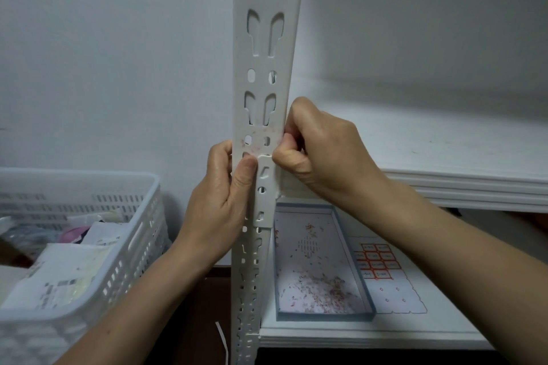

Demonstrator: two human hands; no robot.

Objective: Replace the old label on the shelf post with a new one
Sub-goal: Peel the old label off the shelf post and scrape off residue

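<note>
My left grip [219, 195] is closed round the post [267, 47] from its left side, with the thumb flat on the front face and the fingers gone behind. My right grip [317, 145] is curled tight at the post's right edge, just above the left thumb, its thumb and forefinger tips against the metal. Whether they pinch a scrap there I cannot tell. Between the two, on the post's front, is what remains of the old label [262, 139], a pinkish, smeared patch. Right of the post and lower, on a shelf [444, 326], lies a tray [354, 264] flecked with reddish scraps. Just right of it is a sheet [394, 296] of red-edged labels. Left of the post stands a white basket [89, 178] of papers.
</note>
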